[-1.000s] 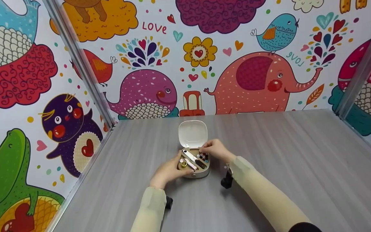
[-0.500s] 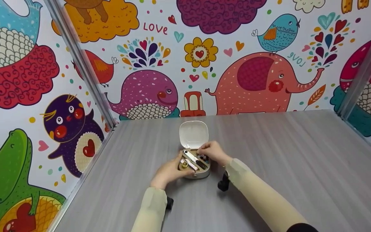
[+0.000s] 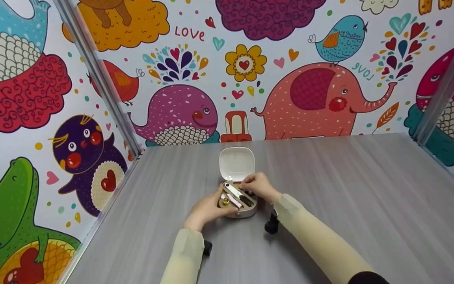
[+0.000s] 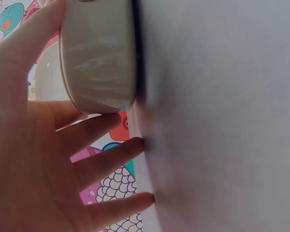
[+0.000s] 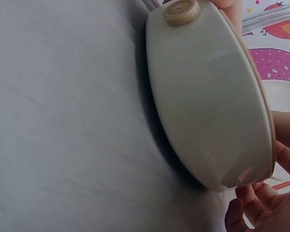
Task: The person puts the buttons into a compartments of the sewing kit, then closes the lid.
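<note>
A small cream kit box stands on the table with its white lid raised. Its tan insert carries a slim white tool beside a black piece, and a small round gold item. My left hand grips the box at its left, thumb along the front wall; in the left wrist view the other fingers spread past the box wall. Curled fingertips of my right hand reach into the back right compartment, largely covering it. I cannot tell whether they pinch anything.
The grey wood-grain table runs out around the box. Behind it rises a wall printed with cartoon animals, with metal posts at the corners. A tan round catch juts from the box front in the right wrist view.
My right hand has shifted slightly left over the box's back right compartment, covering more of the small coloured pieces there. My left hand keeps its hold on the box.
</note>
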### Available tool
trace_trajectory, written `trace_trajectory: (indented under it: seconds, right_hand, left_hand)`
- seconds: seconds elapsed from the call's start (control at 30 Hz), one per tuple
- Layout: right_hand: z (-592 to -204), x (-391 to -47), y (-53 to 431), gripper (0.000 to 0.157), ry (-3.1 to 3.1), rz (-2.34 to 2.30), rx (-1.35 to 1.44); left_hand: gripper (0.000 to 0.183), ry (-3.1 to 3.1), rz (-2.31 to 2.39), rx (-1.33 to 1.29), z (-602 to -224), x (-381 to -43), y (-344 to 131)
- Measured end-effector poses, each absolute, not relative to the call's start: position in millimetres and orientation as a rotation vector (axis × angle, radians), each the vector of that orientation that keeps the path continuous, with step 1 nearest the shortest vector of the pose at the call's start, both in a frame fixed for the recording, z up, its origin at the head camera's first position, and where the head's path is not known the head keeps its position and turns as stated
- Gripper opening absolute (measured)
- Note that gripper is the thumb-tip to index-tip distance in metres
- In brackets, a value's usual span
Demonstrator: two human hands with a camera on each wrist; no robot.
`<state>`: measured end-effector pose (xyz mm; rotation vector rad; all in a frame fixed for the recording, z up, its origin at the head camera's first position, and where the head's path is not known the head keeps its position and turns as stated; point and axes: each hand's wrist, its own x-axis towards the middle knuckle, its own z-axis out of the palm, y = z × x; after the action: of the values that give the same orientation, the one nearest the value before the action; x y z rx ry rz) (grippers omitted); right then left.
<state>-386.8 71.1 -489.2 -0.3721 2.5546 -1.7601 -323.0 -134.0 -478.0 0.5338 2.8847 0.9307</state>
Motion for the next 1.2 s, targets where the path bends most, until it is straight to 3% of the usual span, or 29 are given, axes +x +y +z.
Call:
trace_trajectory:
  seconds: [0.37,0.9,1.2]
  right_hand:
    - [-484,-388,85,0.011,2.585,-1.744,-0.353]
    - [-487,-378,169,0.024,2.515,-1.761,-0.211]
    - [-498,-374,195,0.022,2.538,-1.524,-0.385]
  left_hand:
    - [0.105,2.876,0.935,0.517,-478,-323,-132]
    - [0.105,2.89,0.918,0.505,-480,-324,-134]
    - [0.106,2.879,0.945,0.51,-481,-325,-135]
